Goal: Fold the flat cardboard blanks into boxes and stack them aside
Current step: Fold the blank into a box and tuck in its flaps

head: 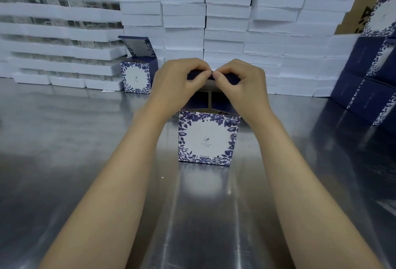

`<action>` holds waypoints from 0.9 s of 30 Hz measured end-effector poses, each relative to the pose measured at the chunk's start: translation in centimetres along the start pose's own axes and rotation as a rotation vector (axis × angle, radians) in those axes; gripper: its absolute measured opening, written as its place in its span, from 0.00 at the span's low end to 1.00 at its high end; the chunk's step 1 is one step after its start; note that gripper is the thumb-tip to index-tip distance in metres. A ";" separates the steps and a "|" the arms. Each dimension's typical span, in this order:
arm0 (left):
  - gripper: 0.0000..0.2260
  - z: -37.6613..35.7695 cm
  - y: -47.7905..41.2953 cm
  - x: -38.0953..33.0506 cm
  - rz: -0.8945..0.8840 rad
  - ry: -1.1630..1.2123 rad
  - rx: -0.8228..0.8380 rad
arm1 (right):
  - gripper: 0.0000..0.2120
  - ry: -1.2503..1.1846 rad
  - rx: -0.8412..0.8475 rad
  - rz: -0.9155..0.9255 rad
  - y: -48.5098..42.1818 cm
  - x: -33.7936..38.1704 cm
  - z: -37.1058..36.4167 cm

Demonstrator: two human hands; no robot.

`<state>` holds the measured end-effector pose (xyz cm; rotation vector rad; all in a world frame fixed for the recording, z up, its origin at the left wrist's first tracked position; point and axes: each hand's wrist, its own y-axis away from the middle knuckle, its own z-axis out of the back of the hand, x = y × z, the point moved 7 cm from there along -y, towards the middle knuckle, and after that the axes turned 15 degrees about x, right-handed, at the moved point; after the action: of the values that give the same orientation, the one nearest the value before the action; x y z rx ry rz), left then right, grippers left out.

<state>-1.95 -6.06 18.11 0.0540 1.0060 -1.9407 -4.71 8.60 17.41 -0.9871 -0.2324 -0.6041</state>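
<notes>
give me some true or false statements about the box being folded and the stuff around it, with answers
1. The left hand and the right hand both pinch the lid flap of the centre box. True.
2. The centre box stands on a wooden table. False: it stands on a shiny metal table.
3. A second box stands at the back left with its lid up. True.
4. The stacks along the back are black foam. False: they are white foam blocks.
5. The dark blue stacked boxes sit at the left edge. False: they sit at the right edge.
</notes>
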 end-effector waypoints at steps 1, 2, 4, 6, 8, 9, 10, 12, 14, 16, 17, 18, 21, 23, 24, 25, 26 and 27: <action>0.06 0.2 0.1 0.2 -0.009 0.053 0.004 | 0.04 -0.036 0.023 -0.001 0.0 -0.1 0.0; 0.05 0.4 0.2 0.4 -0.013 0.103 0.012 | 0.04 -0.092 0.050 -0.013 0.0 -0.3 0.0; 0.06 0.6 0.4 1.0 0.013 0.199 0.023 | 0.07 -0.218 0.058 -0.062 0.1 -1.1 0.5; 0.06 0.8 0.6 1.8 0.046 0.265 0.010 | 0.09 -0.306 0.028 -0.082 0.4 -1.7 1.1; 0.06 1.0 0.6 2.3 0.061 0.262 0.012 | 0.08 -0.360 0.016 -0.075 0.6 -1.9 1.6; 0.06 1.0 0.6 2.5 0.063 0.247 0.019 | 0.08 -0.381 0.024 -0.075 0.7 -2.0 1.7; 0.06 1.0 0.5 2.7 0.063 0.234 0.022 | 0.08 -0.394 0.039 -0.084 0.8 -2.1 1.8; 0.06 0.9 0.6 2.5 0.064 0.217 -0.005 | 0.09 -0.388 0.054 -0.119 0.9 -2.5 1.8; 0.05 0.7 0.6 2.3 0.066 0.182 -0.078 | 0.08 -0.371 0.014 -0.154 0.9 -2.9 1.7; 0.05 0.6 0.7 1.7 0.070 0.160 -0.135 | 0.08 -0.361 -0.049 -0.184 0.8 -3.3 1.7; 0.04 0.5 0.6 1.5 0.061 0.167 -0.136 | 0.07 -0.356 -0.059 -0.196 0.8 -3.5 1.8; 0.04 0.5 0.6 1.5 0.056 0.189 -0.115 | 0.06 -0.351 -0.045 -0.206 0.8 -3.7 1.9; 0.05 0.2 0.5 2.0 0.117 0.324 0.018 | 0.03 -0.404 0.035 -0.229 0.9 -4.1 2.3; 0.14 0.1 0.6 1.9 0.127 0.352 0.093 | 0.04 -0.460 0.035 -0.237 0.8 -4.3 2.8; 0.16 -0.1 0.6 1.9 0.126 0.359 0.124 | 0.03 -0.482 0.032 -0.244 0.8 -4.4 3.0; 0.15 -0.3 0.5 1.9 0.129 0.362 0.154 | 0.02 -0.493 0.040 -0.254 0.7 -4.6 3.1; 0.13 -0.7 0.5 1.8 0.135 0.357 0.188 | 0.04 -0.491 0.065 -0.272 0.7 -4.8 3.1; 0.09 -1.1 0.4 1.9 0.147 0.354 0.231 | 0.07 -0.476 0.107 -0.300 0.9 -5.0 3.0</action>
<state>-3.11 -6.73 16.31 0.6041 0.9656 -1.9400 -8.04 13.29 16.19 -0.9891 -0.8378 -0.6131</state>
